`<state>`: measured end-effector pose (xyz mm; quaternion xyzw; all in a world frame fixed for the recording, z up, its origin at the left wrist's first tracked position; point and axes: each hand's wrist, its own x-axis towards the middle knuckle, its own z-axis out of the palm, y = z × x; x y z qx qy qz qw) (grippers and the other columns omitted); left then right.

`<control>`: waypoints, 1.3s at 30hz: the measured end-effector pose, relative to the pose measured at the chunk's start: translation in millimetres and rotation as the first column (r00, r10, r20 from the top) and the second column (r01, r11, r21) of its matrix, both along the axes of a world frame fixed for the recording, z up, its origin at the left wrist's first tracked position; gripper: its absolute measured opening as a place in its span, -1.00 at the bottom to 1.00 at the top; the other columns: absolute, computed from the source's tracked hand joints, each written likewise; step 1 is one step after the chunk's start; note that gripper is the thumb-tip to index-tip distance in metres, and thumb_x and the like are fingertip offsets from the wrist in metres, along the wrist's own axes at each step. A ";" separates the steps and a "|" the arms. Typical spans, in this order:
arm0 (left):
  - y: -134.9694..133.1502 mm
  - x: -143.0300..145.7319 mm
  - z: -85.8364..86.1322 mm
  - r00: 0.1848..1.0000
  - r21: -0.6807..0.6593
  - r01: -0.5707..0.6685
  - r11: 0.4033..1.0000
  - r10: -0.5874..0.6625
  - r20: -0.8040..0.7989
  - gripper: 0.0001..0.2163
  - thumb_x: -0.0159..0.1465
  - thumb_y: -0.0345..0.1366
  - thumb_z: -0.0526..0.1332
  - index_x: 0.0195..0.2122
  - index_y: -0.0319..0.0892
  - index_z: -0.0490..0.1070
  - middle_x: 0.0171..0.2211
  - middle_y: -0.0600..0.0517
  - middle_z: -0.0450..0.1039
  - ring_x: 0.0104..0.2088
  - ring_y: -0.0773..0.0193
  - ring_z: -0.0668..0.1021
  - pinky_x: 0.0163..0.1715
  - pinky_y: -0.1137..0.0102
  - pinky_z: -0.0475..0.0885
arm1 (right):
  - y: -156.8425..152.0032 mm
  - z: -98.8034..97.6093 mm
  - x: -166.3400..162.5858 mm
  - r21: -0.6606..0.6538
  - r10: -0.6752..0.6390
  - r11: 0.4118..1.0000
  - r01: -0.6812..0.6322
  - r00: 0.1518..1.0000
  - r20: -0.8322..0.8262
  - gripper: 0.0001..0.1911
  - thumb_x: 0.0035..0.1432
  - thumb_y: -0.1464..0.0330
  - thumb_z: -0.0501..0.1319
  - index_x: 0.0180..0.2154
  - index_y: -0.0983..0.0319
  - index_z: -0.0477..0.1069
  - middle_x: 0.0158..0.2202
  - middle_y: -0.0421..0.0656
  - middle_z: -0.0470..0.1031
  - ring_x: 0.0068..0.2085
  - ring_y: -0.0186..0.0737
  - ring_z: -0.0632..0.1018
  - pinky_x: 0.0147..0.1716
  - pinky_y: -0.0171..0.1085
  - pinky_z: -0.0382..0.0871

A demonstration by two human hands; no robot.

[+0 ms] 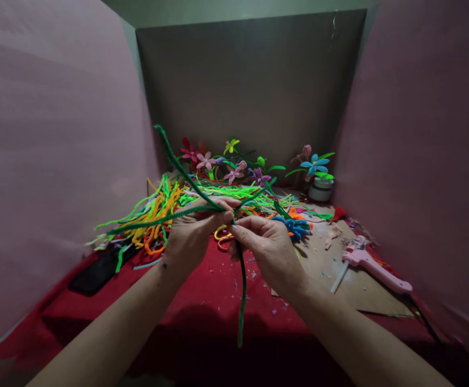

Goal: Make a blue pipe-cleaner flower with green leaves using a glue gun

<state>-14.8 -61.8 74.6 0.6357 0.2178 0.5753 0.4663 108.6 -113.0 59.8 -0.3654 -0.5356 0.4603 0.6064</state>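
Note:
My left hand (194,231) and my right hand (266,247) meet above a red cloth (202,306), both pinching dark green pipe cleaners (240,290) where they cross. One stem rises up and left, one runs out to the left, one hangs down toward me. A blue pipe-cleaner flower (296,227) lies just behind my right hand. Behind both hands is a heap of loose pipe cleaners (157,209) in green, yellow and orange.
Finished pipe-cleaner flowers (234,166) stand at the back, one in a small white jar (320,189). A pink glue gun (373,264) rests on brown cardboard (351,285) at right. A black object (99,271) lies at left. Pink walls close in both sides.

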 end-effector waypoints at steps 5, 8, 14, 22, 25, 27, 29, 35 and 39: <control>-1.2 0.0 -1.1 0.994 0.045 -0.065 0.997 0.068 -0.080 -0.96 0.06 -0.40 0.29 -0.50 -0.13 0.49 -0.22 0.03 0.52 -0.18 0.20 0.51 -0.23 0.37 0.42 | 3.6 0.2 -1.3 -0.005 -0.055 0.998 0.055 0.998 -0.026 -0.81 0.06 0.32 0.18 -0.54 0.26 0.39 -0.68 -0.26 0.38 -0.63 -0.40 0.37 -0.56 -0.33 0.27; -2.5 -0.3 -0.1 0.983 0.126 -0.121 0.985 0.137 -0.123 -0.95 0.06 -0.41 0.29 -0.52 -0.14 0.50 -0.24 0.01 0.53 -0.15 0.20 0.50 -0.20 0.39 0.41 | 5.2 1.3 -1.6 0.005 -0.065 0.998 0.065 0.997 -0.038 -0.82 0.06 0.34 0.18 -0.54 0.26 0.39 -0.69 -0.27 0.37 -0.64 -0.41 0.37 -0.55 -0.33 0.27; -0.6 -0.3 -0.1 0.980 0.057 -0.177 0.983 0.181 -0.087 -0.97 0.04 -0.40 0.31 -0.50 -0.14 0.52 -0.40 0.06 0.54 -0.30 0.28 0.52 -0.24 0.41 0.42 | 5.9 -0.7 -0.7 -0.002 -0.071 0.997 0.071 0.997 0.005 -0.83 0.07 0.33 0.16 -0.50 0.27 0.39 -0.68 -0.26 0.37 -0.63 -0.40 0.37 -0.56 -0.32 0.27; -0.9 -1.9 6.7 0.996 -0.009 -0.055 0.998 0.055 -0.072 -0.96 -0.01 -0.40 0.34 -0.52 -0.16 0.51 -0.41 0.04 0.55 -0.31 0.25 0.54 -0.25 0.37 0.43 | 17.9 -8.5 6.8 0.338 -0.433 0.885 0.321 0.835 0.339 -0.79 0.00 0.39 0.18 -0.24 0.25 0.32 -0.40 -0.14 0.44 -0.37 -0.24 0.47 -0.34 -0.21 0.36; 0.7 -3.4 7.5 0.998 -0.094 0.026 0.995 -0.031 -0.055 -0.95 -0.01 -0.41 0.34 -0.48 -0.17 0.54 -0.43 0.04 0.55 -0.36 0.27 0.53 -0.30 0.40 0.43 | 23.0 -4.4 12.8 0.588 -0.627 0.734 0.341 0.672 0.394 -0.55 -0.09 0.43 0.21 -0.08 0.28 0.30 -0.13 0.02 0.41 -0.08 -0.07 0.40 -0.08 -0.06 0.28; 2.0 -4.1 7.7 0.995 -0.144 0.080 0.986 -0.089 -0.053 -0.95 -0.01 -0.41 0.34 -0.48 -0.18 0.55 -0.45 0.04 0.54 -0.40 0.30 0.52 -0.35 0.42 0.43 | 24.7 -2.1 16.4 0.630 -0.585 0.740 0.236 0.688 0.429 -0.47 -0.09 0.46 0.20 0.00 0.27 0.28 -0.06 0.02 0.40 0.00 -0.06 0.36 0.00 -0.02 0.22; 3.0 -4.7 8.9 0.990 -0.168 0.119 0.979 -0.130 -0.057 -0.95 -0.02 -0.41 0.34 -0.48 -0.20 0.55 -0.48 0.03 0.54 -0.43 0.32 0.52 -0.37 0.43 0.42 | 24.6 -1.3 18.6 0.570 -0.465 0.809 0.143 0.748 0.473 -0.51 -0.05 0.48 0.17 0.00 0.24 0.32 -0.12 -0.04 0.46 -0.05 -0.11 0.41 -0.01 -0.03 0.24; 7.5 -5.4 19.8 0.984 -0.128 0.016 0.992 -0.038 -0.175 -0.93 0.02 -0.35 0.33 -0.51 -0.23 0.49 -0.59 0.08 0.45 -0.61 0.45 0.42 -0.61 0.54 0.29 | 23.8 -2.9 18.0 -0.028 0.112 0.994 -0.110 0.990 0.087 -0.86 0.04 0.36 0.20 -0.50 0.27 0.46 -0.57 -0.20 0.46 -0.53 -0.34 0.46 -0.45 -0.27 0.40; 18.3 -2.9 24.9 0.973 -0.268 0.053 0.962 -0.110 -0.203 -0.87 0.05 -0.31 0.31 -0.53 -0.25 0.42 -0.72 0.10 0.35 -0.76 0.48 0.31 -0.78 0.54 0.15 | 31.0 -5.4 19.6 -0.290 0.280 0.888 -0.356 0.920 -0.274 -0.89 -0.05 0.39 0.28 -0.44 0.32 0.46 -0.64 -0.26 0.40 -0.70 -0.50 0.33 -0.76 -0.47 0.17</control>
